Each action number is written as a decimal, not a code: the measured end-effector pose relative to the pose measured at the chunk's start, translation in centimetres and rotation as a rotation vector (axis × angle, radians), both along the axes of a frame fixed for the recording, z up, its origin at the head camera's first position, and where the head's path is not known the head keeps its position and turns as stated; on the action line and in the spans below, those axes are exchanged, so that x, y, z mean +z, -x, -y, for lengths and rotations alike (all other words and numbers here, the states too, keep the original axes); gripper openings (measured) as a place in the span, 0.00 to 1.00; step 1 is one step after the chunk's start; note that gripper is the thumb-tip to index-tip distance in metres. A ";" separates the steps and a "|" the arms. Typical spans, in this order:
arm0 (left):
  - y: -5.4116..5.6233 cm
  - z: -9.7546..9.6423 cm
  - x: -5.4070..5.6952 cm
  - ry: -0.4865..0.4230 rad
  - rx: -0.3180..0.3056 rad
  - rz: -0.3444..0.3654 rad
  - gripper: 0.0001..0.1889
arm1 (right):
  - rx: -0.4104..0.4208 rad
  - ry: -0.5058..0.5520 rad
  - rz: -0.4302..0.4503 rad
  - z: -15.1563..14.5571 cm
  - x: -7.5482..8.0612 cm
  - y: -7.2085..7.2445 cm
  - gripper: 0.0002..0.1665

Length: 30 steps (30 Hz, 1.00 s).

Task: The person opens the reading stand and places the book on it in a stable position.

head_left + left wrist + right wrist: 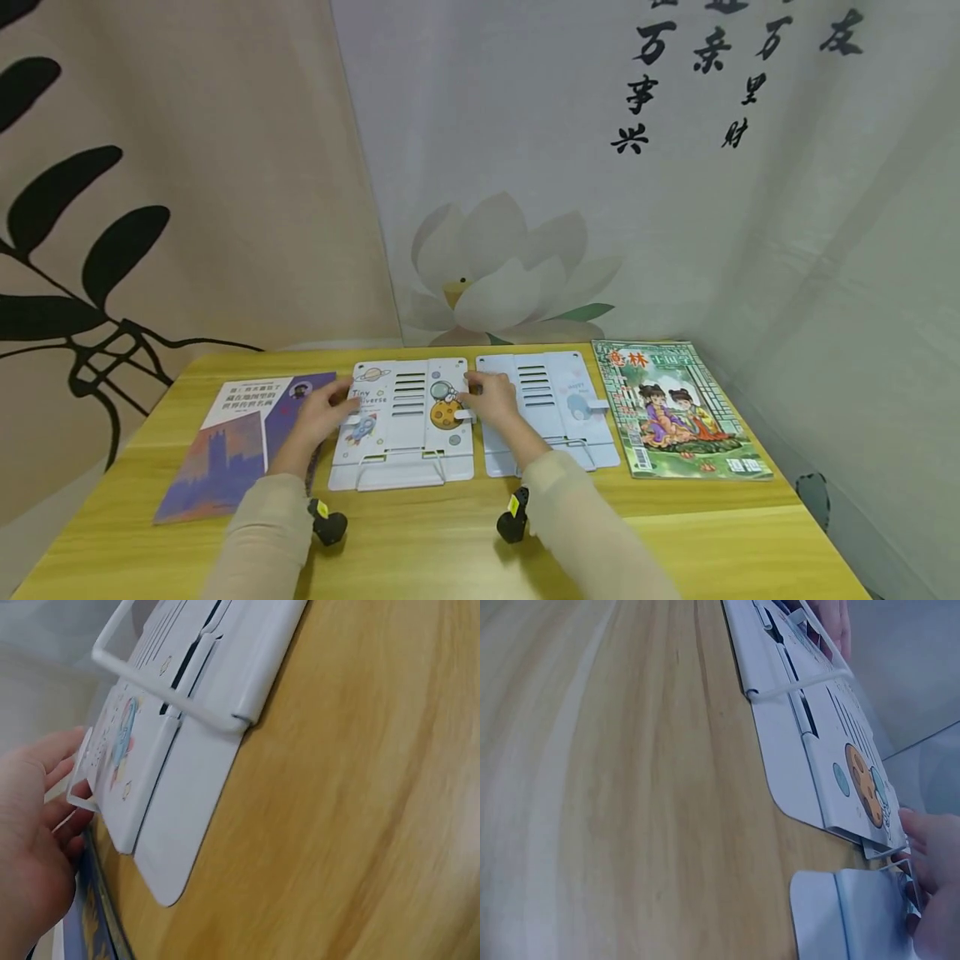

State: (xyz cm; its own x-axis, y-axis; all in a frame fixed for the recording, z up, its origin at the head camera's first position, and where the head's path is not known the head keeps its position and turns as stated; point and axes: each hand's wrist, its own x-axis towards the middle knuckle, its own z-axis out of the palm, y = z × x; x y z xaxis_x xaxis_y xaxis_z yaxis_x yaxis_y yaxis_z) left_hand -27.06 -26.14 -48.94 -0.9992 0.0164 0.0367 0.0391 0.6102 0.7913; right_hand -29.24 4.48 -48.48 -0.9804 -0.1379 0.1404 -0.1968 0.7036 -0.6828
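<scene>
A white folding book stand (408, 425) with planet, rocket and astronaut prints lies folded down on the table, its wire support at the front. My left hand (322, 412) holds its left edge beside a clear page clip (80, 776), fingertips partly hidden behind the edge. On the opposite side, my right hand (492, 400) grips the right edge near the astronaut print, with the thumb (909, 821) at the upper side. A second, paler book stand (543, 408) lies just to the right, partly under my right hand and wrist.
At the left lies a purple book (225, 454), close to the first stand. A green illustrated magazine (678, 408) lies at the right beside the second stand. The wooden table (420, 550) ends at a printed curtain (517, 167) behind.
</scene>
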 end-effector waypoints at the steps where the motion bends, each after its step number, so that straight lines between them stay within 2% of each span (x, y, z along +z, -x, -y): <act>1: 0.0 0.0 -0.1 0.018 0.003 -0.005 0.28 | -0.002 -0.012 0.001 0.1 -0.1 0.1 0.26; 6: 0.2 -0.1 -0.4 0.128 0.019 -0.048 0.28 | -0.002 -0.066 -0.004 0.3 -0.5 0.3 0.26; 10: 0.4 -0.1 -0.6 0.147 0.035 -0.021 0.29 | -0.004 -0.086 -0.005 0.4 -0.6 0.2 0.25; 17: 0.5 -0.3 -0.6 0.134 0.038 0.009 0.30 | -0.022 -0.083 -0.010 0.4 -0.4 0.0 0.25; 24: 0.2 -0.4 -0.1 0.094 0.021 -0.063 0.30 | -0.015 -0.052 -0.045 0.3 0.0 -0.2 0.26; 30: -0.1 -0.5 0.7 0.042 0.007 -0.095 0.31 | -0.017 0.017 -0.095 0.2 0.5 -0.4 0.29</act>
